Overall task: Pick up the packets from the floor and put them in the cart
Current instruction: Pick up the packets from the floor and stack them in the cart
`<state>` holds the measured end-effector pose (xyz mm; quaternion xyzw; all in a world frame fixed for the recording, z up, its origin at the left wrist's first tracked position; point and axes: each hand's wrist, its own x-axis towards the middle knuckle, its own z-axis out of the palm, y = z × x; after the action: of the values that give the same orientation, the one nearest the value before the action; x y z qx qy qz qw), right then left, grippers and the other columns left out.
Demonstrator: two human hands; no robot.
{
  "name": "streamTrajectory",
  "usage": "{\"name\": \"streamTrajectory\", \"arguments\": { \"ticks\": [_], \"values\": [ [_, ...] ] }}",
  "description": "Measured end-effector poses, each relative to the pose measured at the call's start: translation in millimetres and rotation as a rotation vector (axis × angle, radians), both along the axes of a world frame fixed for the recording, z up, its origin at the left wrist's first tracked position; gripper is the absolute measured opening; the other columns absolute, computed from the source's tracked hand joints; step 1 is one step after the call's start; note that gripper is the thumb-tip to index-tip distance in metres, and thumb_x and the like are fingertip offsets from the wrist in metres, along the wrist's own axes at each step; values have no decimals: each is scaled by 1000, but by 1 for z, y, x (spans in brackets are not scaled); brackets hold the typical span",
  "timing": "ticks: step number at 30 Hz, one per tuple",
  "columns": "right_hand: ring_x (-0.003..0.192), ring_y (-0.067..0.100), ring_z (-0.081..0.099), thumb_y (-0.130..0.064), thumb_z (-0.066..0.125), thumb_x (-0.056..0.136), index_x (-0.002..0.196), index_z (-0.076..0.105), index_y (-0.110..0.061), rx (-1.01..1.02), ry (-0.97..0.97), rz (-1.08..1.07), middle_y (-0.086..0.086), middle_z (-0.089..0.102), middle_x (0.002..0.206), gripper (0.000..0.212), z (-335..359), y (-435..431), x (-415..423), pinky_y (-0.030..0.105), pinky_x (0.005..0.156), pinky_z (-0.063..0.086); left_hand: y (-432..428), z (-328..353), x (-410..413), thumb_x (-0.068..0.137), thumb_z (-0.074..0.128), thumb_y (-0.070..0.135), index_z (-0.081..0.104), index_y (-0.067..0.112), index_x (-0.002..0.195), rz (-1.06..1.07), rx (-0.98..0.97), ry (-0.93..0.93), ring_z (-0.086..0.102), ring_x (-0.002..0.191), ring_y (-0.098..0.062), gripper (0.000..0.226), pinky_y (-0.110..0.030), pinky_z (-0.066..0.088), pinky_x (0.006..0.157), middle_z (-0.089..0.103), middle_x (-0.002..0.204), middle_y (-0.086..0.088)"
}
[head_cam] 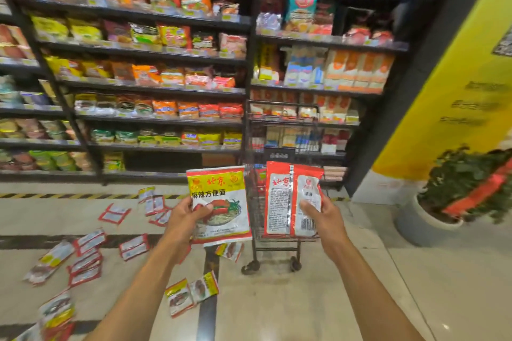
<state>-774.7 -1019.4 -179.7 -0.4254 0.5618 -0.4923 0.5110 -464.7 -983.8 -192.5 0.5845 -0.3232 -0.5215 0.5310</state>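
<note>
Supermarket aisle, noodle shelves [155, 91] wall to wall, pale tiled floor [304, 299] with dark stripes. A small wire cart [279, 119] sits right in front of the shelves, and something red looks to be inside it already, can't tell how much.

Both hands are full. The left hand [184, 219] grips a yellow-fronted packet [221, 194] at its lower left edge, thumb across the printed front. The right hand [321, 216] pinches a red-backed packet [285, 196] near its lower right corner, seam side facing the camera. Both packets are held upright in the air just short of the cart. There might be a second packet tucked behind the yellow one, hard to say.

Handling-wise these look like instant noodles: super light, crinkly slick film, brittle block inside. I'd grab by an edge or flat across the block, not crush the middle. No real care needed dropping them in.

Loads of scattered packets [86, 257] are on the floor to the left, plus a pair [191, 293] lying near the left forearm, so I'd say this job is nowhere near done.
</note>
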Motion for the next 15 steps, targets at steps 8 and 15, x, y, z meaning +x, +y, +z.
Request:
{"name": "streamTrajectory", "arguments": {
  "ticks": [8, 15],
  "values": [
    [89, 26, 80, -15, 75, 95, 126, 68, -16, 16, 5, -130, 4, 81, 107, 31, -11, -44, -133, 42, 74, 67, -73, 2, -119, 93, 75, 12, 68, 18, 119, -60, 20, -38, 79, 92, -31, 28, -57, 62, 88, 81, 108, -4],
    [91, 27, 80, -17, 75, 96, 123, 70, -20, 70, -9, -174, 3, 81, 107, 28, -34, -98, -169, 52, 82, 65, -141, -13, -156, 95, 72, 11, 67, 20, 119, -105, 36, -56, 80, 91, -29, 26, -47, 64, 78, 81, 106, -1]
  ]
}}
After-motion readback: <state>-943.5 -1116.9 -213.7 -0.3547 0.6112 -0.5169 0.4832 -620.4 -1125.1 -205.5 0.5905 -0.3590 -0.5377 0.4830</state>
